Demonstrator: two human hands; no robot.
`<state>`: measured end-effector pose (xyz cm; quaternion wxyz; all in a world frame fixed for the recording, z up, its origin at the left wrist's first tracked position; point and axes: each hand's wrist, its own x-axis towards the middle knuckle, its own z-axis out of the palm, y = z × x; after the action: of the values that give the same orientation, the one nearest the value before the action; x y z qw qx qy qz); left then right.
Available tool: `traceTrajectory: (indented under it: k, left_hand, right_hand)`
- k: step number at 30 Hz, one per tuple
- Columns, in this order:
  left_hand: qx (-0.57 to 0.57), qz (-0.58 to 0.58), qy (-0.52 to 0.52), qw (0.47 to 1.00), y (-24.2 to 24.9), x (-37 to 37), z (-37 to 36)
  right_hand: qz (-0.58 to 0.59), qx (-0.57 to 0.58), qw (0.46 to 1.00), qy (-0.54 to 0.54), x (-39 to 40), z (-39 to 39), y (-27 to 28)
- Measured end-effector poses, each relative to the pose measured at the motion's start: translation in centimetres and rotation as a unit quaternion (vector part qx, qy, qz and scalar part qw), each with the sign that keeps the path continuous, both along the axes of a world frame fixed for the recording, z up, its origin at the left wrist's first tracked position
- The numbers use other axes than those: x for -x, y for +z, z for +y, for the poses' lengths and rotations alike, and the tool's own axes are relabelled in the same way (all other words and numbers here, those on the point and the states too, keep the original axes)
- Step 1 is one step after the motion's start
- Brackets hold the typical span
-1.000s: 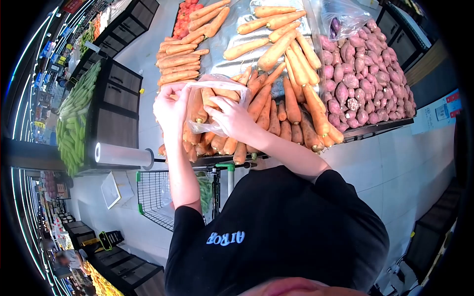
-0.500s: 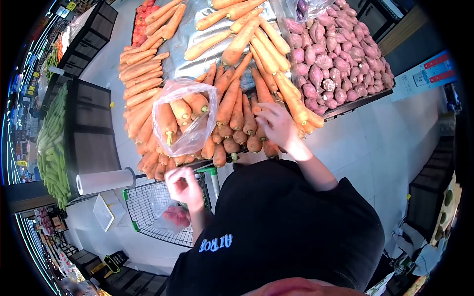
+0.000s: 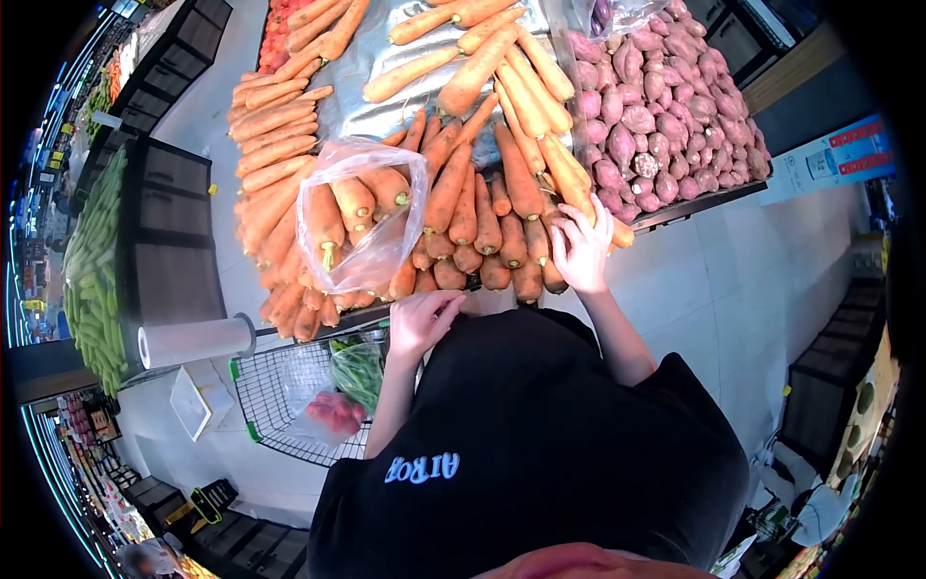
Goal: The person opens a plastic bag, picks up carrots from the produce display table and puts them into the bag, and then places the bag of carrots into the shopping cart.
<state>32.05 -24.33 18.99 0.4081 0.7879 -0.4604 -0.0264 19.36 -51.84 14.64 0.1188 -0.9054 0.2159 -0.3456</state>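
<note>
My right hand [image 3: 584, 249] is at the right front corner of the carrot pile, its fingers apart, fingertips on or just over a carrot [image 3: 569, 179]; contact is hard to tell. My left hand [image 3: 422, 323] hovers at the front edge of the display, fingers loosely bent, nothing visible in it. Between the hands, carrots [image 3: 487, 227] lie with their stem ends toward me. A clear plastic bag [image 3: 410, 246] rests open on the pile to the left, with several carrots [image 3: 328, 222] inside.
Purple sweet potatoes [image 3: 666, 125] fill the bin on the right. Below left, a shopping cart [image 3: 253, 386] holds bagged green vegetables [image 3: 357, 372] and a bag of reddish produce [image 3: 335, 412]. A plastic roll [image 3: 193, 343] stands beside the cart.
My right hand has moved right along the carrots to the corner. My left hand has shifted right and up to the display edge, its fingers less curled. Green vegetables in the cart now show.
</note>
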Motion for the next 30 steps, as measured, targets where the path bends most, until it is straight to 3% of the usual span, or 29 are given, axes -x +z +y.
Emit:
traceTrajectory:
  k: [12,20,23,26,30]
  left_hand:
    - [-0.028,-0.004,0.047,0.998,1.2,-0.8,1.1]
    - [-0.031,-0.03,0.073,0.996,2.7,-0.6,2.0]
    - [-0.035,-0.04,0.082,0.995,2.8,-0.2,2.4]
    - [-0.041,-0.05,0.094,0.994,2.9,0.2,3.0]
    - [-0.026,-0.05,0.103,0.993,2.0,0.7,3.8]
  right_hand:
    - [0.108,-0.022,0.994,-0.019,-0.7,1.8,3.1]
    - [0.1,-0.072,0.968,0.217,-8.6,7.2,2.3]
    - [0.148,-0.078,0.962,0.217,-12.1,9.2,1.4]
    - [0.181,-0.015,0.968,0.172,-14.0,10.3,0.9]
    - [0.172,-0.038,0.971,0.164,-14.5,10.2,1.3]
